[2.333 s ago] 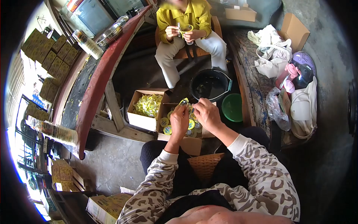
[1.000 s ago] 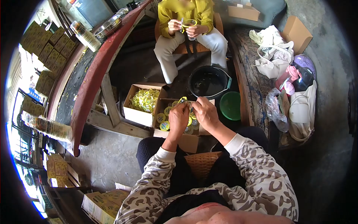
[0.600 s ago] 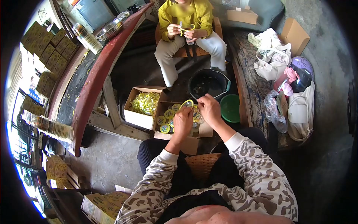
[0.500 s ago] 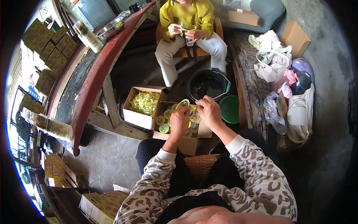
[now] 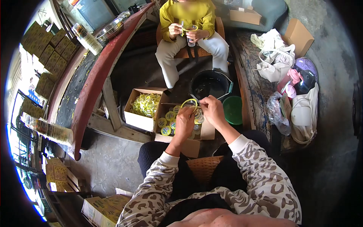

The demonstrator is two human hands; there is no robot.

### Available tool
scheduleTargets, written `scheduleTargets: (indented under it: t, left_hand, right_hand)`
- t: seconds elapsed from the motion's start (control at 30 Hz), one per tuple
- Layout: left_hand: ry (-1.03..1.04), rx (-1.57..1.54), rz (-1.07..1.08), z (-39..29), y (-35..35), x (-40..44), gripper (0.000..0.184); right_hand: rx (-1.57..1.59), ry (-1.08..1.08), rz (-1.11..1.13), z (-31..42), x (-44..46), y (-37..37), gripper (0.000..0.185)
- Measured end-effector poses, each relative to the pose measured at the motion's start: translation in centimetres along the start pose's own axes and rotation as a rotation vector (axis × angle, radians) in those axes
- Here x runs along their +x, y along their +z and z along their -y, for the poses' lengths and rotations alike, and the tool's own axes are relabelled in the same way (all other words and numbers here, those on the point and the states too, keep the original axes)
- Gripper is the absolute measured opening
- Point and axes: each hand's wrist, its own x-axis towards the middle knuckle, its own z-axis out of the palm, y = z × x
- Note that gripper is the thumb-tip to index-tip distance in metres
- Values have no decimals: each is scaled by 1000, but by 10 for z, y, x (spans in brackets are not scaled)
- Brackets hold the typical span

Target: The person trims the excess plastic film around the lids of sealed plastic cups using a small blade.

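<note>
My left hand [image 5: 184, 123] is closed around a clear cup [image 5: 188, 103] with a yellow ring at its rim. Beside it, the fingers of my right hand [image 5: 212, 111] are pinched together at the right edge of that rim; what they hold is too small to make out. Below both hands is an open cardboard box [image 5: 207, 130] with several yellow-lidded round cups [image 5: 165, 130]. To its left stands a second box [image 5: 138, 120], filled with yellow and white strips [image 5: 145, 104].
Across from me sits a person [image 5: 189, 22] holding a yellow-rimmed cup. A black bucket [image 5: 210, 85] and a green basin [image 5: 232, 110] stand beyond my right hand. The red-edged table [image 5: 92, 81] is at left; bags [image 5: 276, 62] and a helmet [image 5: 307, 70] lie at right.
The cup's yellow rim has turned more into view above my left hand, and my right fingers are now against its edge. The other person's hands have shifted slightly.
</note>
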Motion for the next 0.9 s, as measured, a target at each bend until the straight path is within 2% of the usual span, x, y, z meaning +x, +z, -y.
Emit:
scheduleTargets:
  t: [0.03,0.1,0.2,0.3,0.43,0.5,0.7,0.9]
  left_hand:
    - [45,3,-43,0,-2,1,19]
    - [-17,4,-5,4,-6,0,20]
    - [-155,-80,24,6,-9,0,22]
    - [-136,-43,42,6,-11,1,22]
    - [-65,-13,6,3,-7,1,20]
    - [48,10,-56,4,-2,0,15]
    - [96,32,-56,4,4,-4,15]
    - [-43,-72,-18,-4,0,-4,12]
  right_hand:
    - [88,27,-8,-4,2,-2,7]
    - [81,12,0,-6,4,-7,8]
    - [535,348,157,-4,10,-13,10]
    - [654,390,211,-5,11,-13,12]
    - [622,395,304,-1,7,-13,13]
    - [575,360,297,-1,4,-6,14]
    - [509,359,296,-14,3,0,16]
    - [469,322,300,-12,5,-1,16]
